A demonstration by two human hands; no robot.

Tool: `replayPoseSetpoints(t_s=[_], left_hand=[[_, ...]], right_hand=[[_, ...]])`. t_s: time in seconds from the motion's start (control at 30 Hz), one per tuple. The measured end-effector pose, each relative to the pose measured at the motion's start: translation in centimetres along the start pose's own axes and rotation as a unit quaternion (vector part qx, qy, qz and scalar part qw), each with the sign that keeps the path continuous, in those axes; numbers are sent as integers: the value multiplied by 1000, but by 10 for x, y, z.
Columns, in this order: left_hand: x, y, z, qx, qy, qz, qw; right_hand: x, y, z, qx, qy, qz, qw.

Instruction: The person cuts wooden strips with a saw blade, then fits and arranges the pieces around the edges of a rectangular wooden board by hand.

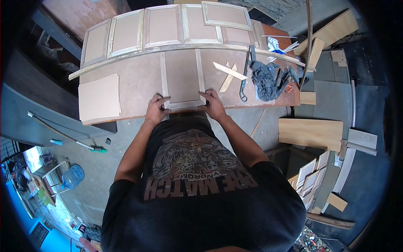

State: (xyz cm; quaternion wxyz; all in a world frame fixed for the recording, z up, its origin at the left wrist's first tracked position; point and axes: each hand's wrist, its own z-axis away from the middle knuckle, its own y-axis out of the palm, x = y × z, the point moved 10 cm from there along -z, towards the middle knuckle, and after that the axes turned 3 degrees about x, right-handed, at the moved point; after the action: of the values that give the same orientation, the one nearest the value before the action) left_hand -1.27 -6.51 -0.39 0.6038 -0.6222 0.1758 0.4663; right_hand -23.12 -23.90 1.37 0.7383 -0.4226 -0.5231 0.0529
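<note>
A wooden frame (164,75) with a brown panel (182,77) inside it lies flat at the near edge of the workbench, its side strips running away from me. My left hand (157,110) grips its near left corner, fingers and thumb closed around the joint. At the near right corner my right hand (213,106) holds the frame the same way, with the thumb near the front strip (184,104). A long wooden strip (138,50) crosses the bench beyond the frame's far end. Two short wood pieces (228,71) lie crossed to the right.
Several framed panels (163,25) line the bench's far side. Flat sheets (98,98) are stacked at the left; a handled metal tool (243,89) and dark cloth (264,80) lie right. Boards (310,133) stand right of the bench, and a water jug (73,176) is on the left.
</note>
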Motion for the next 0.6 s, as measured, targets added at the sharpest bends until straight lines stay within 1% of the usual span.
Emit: replayPoseSetpoints(t_s=[0.13, 0.23, 0.33, 0.53, 0.6], left_hand=[[-2, -7, 3, -17, -11, 28, 999], [1, -9, 5, -16, -13, 20, 1000], [4, -9, 3, -14, -13, 26, 999], [1, -10, -1, -14, -4, 2, 1000], [-1, -12, -1, -15, 3, -5, 1000]], right_hand=[[-4, 0, 3, 6, 28, -28, 999], [-4, -6, 10, -22, 22, -33, 999], [-8, -7, 15, -17, 62, -37, 997], [-2, -3, 13, -19, 31, -49, 998], [-3, -3, 12, -17, 37, -51, 998]])
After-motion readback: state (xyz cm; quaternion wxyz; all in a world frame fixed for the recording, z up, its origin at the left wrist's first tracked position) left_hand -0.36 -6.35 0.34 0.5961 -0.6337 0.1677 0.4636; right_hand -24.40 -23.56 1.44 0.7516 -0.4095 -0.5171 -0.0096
